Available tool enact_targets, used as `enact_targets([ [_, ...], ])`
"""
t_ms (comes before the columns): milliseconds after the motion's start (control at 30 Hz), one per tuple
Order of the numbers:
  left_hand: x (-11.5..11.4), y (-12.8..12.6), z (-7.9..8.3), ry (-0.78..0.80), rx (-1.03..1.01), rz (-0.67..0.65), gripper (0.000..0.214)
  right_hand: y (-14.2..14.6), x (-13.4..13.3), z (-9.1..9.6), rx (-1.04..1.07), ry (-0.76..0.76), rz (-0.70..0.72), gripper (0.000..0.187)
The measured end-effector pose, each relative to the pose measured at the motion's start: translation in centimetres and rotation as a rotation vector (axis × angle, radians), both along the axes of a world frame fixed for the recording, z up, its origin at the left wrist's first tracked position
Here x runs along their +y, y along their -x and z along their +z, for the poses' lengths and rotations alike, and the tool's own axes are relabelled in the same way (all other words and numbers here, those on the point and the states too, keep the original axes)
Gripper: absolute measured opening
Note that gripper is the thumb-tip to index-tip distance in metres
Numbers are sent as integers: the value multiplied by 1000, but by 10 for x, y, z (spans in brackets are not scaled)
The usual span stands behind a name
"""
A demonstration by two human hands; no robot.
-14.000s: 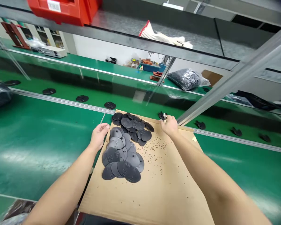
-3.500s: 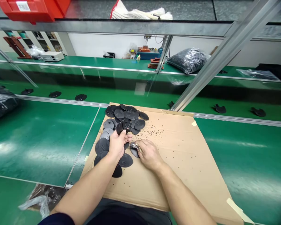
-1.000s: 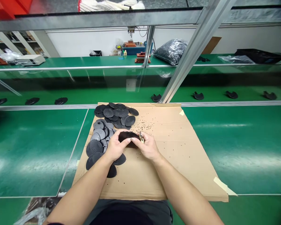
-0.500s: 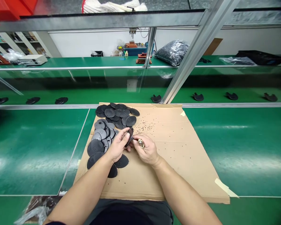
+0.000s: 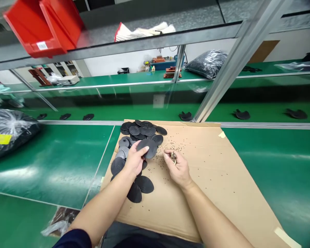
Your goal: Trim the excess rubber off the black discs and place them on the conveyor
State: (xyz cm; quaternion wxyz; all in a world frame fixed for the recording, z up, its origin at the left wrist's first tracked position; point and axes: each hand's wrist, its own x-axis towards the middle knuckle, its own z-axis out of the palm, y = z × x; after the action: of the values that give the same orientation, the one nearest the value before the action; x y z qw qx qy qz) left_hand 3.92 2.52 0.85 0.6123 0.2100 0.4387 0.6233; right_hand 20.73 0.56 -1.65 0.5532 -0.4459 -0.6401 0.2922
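My left hand is closed on a flat, black oval disc, thumb on its upper face. To the right of it, over the cardboard sheet, my right hand grips a small brass-coloured hand tool; its exact kind is hard to make out. A gap separates the tool from the disc. More black discs lie in an overlapping pile behind and beside my left hand, and a few loose ones rest nearer to me. Tiny black scraps are scattered over the cardboard.
Behind the cardboard runs a green conveyor carrying spaced black parts. A slanted metal post rises at its edge. A plastic-wrapped bag sits at left. Overhead, a shelf holds a red bin and white gloves.
My hands have moved apart. The disc in my left hand has turned from edge-on to face-up, and the tool in my right hand has come away from it. The view has swung left.
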Motion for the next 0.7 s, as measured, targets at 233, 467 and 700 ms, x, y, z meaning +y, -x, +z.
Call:
enact_targets([
  [233,118,55,17,-169,1008,214,39,-5,10,-3,82,7,-102,19],
  [467,199,78,44,-59,1712,107,60,-6,7,1,1,-58,-126,16],
  [700,218,-29,27,-196,1784,-253,41,-1,11,-6,112,55,-310,19],
])
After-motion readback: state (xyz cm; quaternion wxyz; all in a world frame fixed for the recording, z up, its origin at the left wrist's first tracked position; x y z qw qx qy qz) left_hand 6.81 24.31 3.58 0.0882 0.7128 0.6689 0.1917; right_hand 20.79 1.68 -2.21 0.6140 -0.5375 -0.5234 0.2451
